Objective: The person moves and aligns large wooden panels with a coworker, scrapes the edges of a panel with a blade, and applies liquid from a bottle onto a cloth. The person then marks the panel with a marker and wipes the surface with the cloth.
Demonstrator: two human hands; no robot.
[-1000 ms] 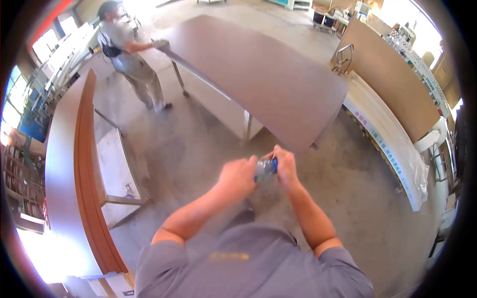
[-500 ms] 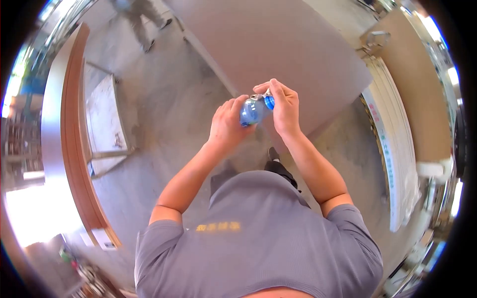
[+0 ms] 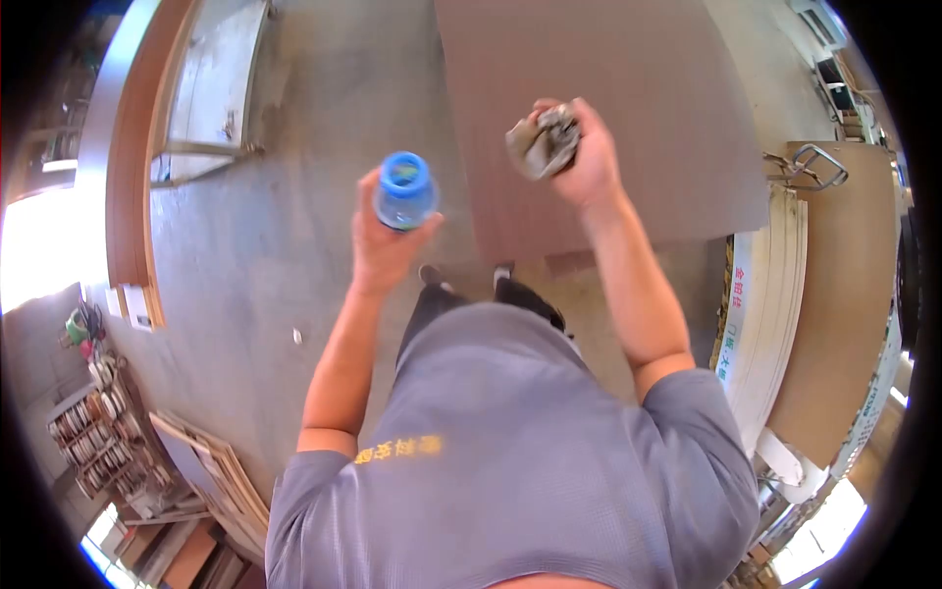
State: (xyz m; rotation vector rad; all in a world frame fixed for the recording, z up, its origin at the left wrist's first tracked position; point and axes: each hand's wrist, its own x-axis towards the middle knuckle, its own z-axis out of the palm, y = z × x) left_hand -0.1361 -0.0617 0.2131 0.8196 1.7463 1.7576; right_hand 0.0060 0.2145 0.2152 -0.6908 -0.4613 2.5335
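A clear plastic bottle (image 3: 405,196) with a bright blue top is in my left hand (image 3: 386,240), whose fingers wrap round its side. The blue top faces up toward me; whether it is a cap or an open rim I cannot tell. Off to the right, my right hand (image 3: 592,162) is closed on a crumpled grey cloth (image 3: 546,143), possibly a rag or glove. That hand is above a large brown panel (image 3: 628,59), apart from the bottle. Whether anything else is inside the right fist is hidden.
Stacked white boards (image 3: 760,314) and an upright brown sheet (image 3: 844,294) stand on the right. A long wooden panel (image 3: 142,147) and a metal-framed table (image 3: 211,83) are at left. A rack of rolls (image 3: 93,432) and leaning boards (image 3: 211,461) are at lower left.
My hands have come apart: the left, with the bottle, moved left, and the right moved up with the cloth. The view has turned, and a person's legs at upper left are out of sight.
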